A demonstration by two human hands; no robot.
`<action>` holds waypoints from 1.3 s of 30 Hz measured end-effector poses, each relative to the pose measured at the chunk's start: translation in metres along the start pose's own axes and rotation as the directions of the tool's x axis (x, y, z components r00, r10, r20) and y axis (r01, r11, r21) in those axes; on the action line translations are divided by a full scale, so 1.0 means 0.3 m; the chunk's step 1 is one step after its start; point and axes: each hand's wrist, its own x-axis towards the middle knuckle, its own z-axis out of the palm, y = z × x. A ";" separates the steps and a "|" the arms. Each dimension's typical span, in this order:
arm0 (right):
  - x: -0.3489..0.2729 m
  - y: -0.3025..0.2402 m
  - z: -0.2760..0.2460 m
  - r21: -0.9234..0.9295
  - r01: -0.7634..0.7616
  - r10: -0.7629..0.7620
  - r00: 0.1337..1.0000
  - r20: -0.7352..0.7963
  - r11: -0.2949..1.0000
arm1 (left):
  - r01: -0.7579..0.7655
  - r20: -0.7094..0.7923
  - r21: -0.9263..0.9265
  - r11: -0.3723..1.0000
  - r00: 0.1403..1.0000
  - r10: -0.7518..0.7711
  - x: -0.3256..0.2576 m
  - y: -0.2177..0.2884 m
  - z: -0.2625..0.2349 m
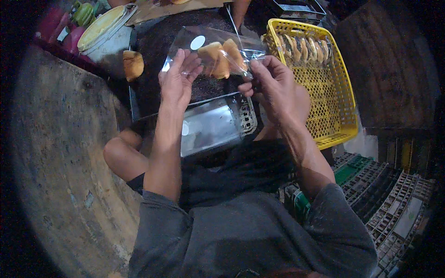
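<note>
A clear plastic bag (pixel 213 35) with a white round label is stretched between my hands over a dark tray (pixel 153 41). Several golden bread pieces (pixel 221 66) lie inside it. At the bag's left end, my left hand (pixel 177 79) has its fingers curled on the film, the thumb upright. My right hand (pixel 278 88) pinches the gathered right end between thumb and fingers. One loose piece of bread (pixel 133 66) rests at the tray's left edge. Below my hands, near my lap, lies a stack of flat clear bags (pixel 211 124) in a light basket (pixel 249 116).
To the right stands a yellow plastic crate (pixel 347 92) with several bagged breads (pixel 306 48) at its far end. A white bucket (pixel 104 44) is at the far left. Stacked crates (pixel 398 208) fill the lower right. Another person's limb (pixel 239 13) shows at the top.
</note>
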 end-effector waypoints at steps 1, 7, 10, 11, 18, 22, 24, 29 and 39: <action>0.011 0.009 0.022 -0.013 -0.044 0.044 0.999 0.023 0.999 | -0.022 -0.049 0.065 0.998 0.998 0.026 0.004 0.018 -0.020; 0.359 0.377 0.013 -0.951 0.241 -0.441 0.888 0.134 0.196 | -0.253 -0.514 0.094 0.963 0.816 0.264 0.146 0.156 -0.289; 0.434 0.487 0.076 -0.965 0.193 -0.459 0.851 0.254 -0.176 | -0.216 -0.479 -0.142 0.966 0.869 0.124 0.157 0.203 -0.427; 0.444 0.509 0.109 -0.953 0.204 -0.437 0.853 0.285 -0.224 | -0.205 -0.427 -0.161 0.966 0.896 0.119 0.155 0.206 -0.456; 0.461 0.533 0.132 -0.918 0.307 -0.191 0.914 0.358 -0.253 | -0.131 -0.265 -0.199 0.971 0.961 0.076 0.177 0.235 -0.552; 0.584 0.385 0.219 -0.975 0.175 -0.145 0.970 0.195 -0.135 | -0.125 -0.322 -0.059 0.990 0.941 0.100 0.196 0.246 -0.554; 0.700 0.359 0.199 -0.974 0.222 -0.183 0.957 0.225 -0.038 | -0.136 -0.358 0.002 0.991 0.925 0.128 0.215 0.249 -0.545; 0.692 0.402 0.229 -0.807 0.500 -0.190 0.800 0.569 -0.313 | -0.197 -0.366 0.035 0.980 0.909 0.197 0.275 0.276 -0.641; 0.742 0.266 0.298 -0.824 0.493 -0.223 0.801 0.555 -0.279 | -0.230 -0.343 0.191 0.954 0.895 0.284 0.270 0.262 -0.586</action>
